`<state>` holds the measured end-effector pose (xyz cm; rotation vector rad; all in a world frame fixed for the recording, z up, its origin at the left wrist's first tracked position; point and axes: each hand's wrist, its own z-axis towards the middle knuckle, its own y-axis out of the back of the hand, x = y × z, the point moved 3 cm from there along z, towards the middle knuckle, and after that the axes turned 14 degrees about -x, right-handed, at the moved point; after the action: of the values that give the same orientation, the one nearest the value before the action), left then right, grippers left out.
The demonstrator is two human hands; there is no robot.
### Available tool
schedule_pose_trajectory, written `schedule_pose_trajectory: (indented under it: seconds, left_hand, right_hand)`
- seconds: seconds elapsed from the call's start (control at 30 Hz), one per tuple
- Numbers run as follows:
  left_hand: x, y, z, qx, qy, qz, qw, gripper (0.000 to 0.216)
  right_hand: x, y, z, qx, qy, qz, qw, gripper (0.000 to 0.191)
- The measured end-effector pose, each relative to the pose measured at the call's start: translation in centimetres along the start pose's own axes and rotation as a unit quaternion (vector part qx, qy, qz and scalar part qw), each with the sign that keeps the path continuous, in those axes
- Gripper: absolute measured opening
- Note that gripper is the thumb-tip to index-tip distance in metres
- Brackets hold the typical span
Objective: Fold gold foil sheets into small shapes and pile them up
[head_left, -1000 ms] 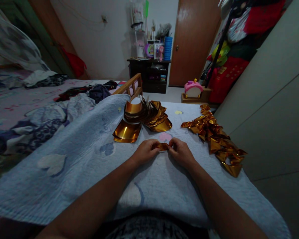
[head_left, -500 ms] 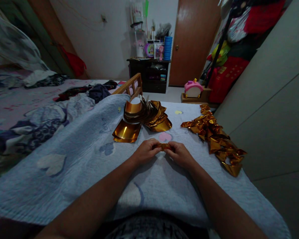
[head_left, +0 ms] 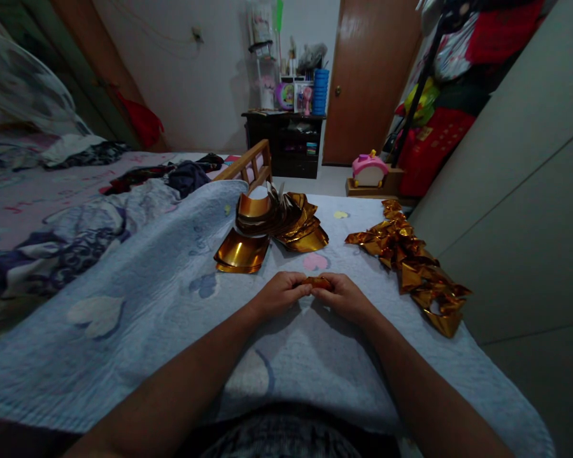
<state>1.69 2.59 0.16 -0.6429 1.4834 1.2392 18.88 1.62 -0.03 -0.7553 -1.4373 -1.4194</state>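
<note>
Left hand: The left hand [head_left: 281, 294] was closed, with its thumb and fingers pinching one end of a small gold piece [head_left: 319, 283].
Right hand: The right hand [head_left: 344, 295] was closed too, pinching the other end of the same piece, and the two hands' fingertips met or almost met.
Small gold piece: It was in between the two hands, over the blue blanket [head_left: 315, 375], just on the near side of a pink heart [head_left: 316, 261]. The fingers hid much of it, so its full shape could not be seen.
Gold sheets: A pile of shiny gold sheets [head_left: 242, 251] lay past the hands, a bit to the left. Some were curled up and some were spread out like a fan.
Crinkly gold heap: Lots of bent, pointy gold bits [head_left: 410, 264] lay in a long heap on the right side of the blanket, well apart from the sheets.
Far end: A wooden rail [head_left: 248, 160] stood behind the sheets, and a pink toy [head_left: 369, 170] sat on a brown box [head_left: 395, 183] past the blanket.
</note>
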Motion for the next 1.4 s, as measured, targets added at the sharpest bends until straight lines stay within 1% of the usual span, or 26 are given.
schedule_pose_trajectory:
  seconds: [0.13,0.3,0.43,0.57,0.77,1.0,1.17,1.33,1.4]
  left_hand:
    - [-0.1,-0.2,-0.1,0.008,0.010,-0.023,1.000,0.036]
    - [0.1,-0.1,-0.2,0.030,0.016,-0.018,0.999,0.034]
    - [0.3,-0.2,-0.2,0.041,0.025,-0.037,0.998,0.034]
    - [0.1,-0.2,-0.3,0.046,0.024,-0.044,0.998,0.030]
    - [0.3,-0.2,-0.4,0.070,0.030,-0.051,0.996,0.024]
    - [0.7,-0.1,-0.3,0.076,0.045,-0.060,0.994,0.025]
    - [0.5,0.3,-0.2,0.063,0.051,-0.055,0.995,0.024]
    - [0.3,0.6,-0.2,0.050,0.062,-0.065,0.995,0.026]
    - [0.3,0.7,-0.2,0.044,0.062,-0.067,0.995,0.027]
  right_hand:
    - [0.1,0.2,-0.1,-0.005,-0.003,0.014,1.000,0.019]
    - [0.1,0.2,-0.2,-0.008,-0.021,0.013,1.000,0.016]
    - [-0.1,0.3,-0.3,0.000,-0.037,-0.006,0.999,0.022]
    - [-0.1,0.6,-0.4,0.004,-0.024,-0.021,1.000,0.025]
    - [0.2,0.6,-0.7,0.055,0.002,0.013,0.998,0.025]
    - [-0.2,0.9,-0.6,0.082,-0.006,0.027,0.996,0.024]
    - [-0.4,1.2,-0.5,0.087,-0.001,0.041,0.995,0.023]
    - [-0.4,1.4,-0.5,0.083,-0.041,0.011,0.996,0.025]
    - [-0.5,1.4,-0.5,0.079,-0.045,-0.004,0.996,0.028]
